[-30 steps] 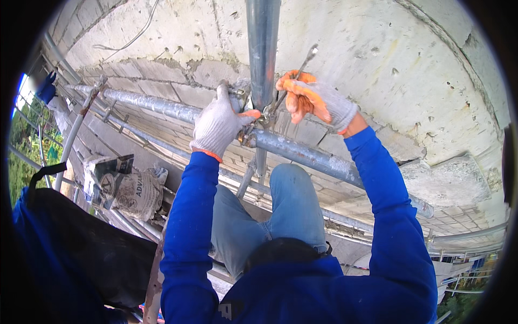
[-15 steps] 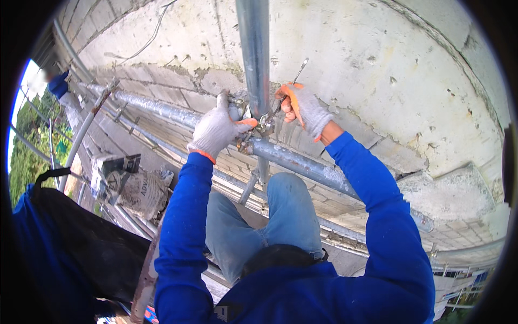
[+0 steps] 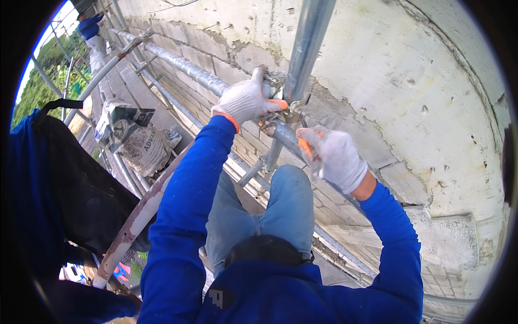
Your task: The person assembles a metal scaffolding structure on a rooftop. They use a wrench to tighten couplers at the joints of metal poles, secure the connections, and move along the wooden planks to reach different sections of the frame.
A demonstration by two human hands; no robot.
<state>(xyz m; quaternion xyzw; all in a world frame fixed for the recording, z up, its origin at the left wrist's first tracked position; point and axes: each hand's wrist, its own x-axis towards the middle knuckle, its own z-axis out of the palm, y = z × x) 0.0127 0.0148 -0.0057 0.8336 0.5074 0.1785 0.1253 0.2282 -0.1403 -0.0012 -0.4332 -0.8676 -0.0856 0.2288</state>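
Note:
My left hand (image 3: pixel 245 101), in a white knitted glove with an orange palm, wraps over the scaffold coupler (image 3: pixel 293 112), its thumb pressed against the fitting. This coupler sits where a steel upright pipe (image 3: pixel 308 51) crosses a horizontal scaffold pipe (image 3: pixel 186 66). Just right of and below the joint, my right hand (image 3: pixel 340 159), gloved alike, is closed with fingers curled. It grips a slim metal wrench; only a small bright tip (image 3: pixel 321 173) shows beneath the fingers, and the rest is hidden.
A rough concrete and block wall (image 3: pixel 388 81) rises ahead. A printed sack (image 3: pixel 143 143) rests on planks at left. Near it, a person in dark clothing (image 3: pixel 81 183) stands beside a rusty slanted pipe (image 3: pixel 140 218). Another person (image 3: pixel 90 27) is farther along the scaffold.
My right hand has swung down and to the right with the wrench, from above the joint to below it. The left hand stays on the coupler. The view has shifted.

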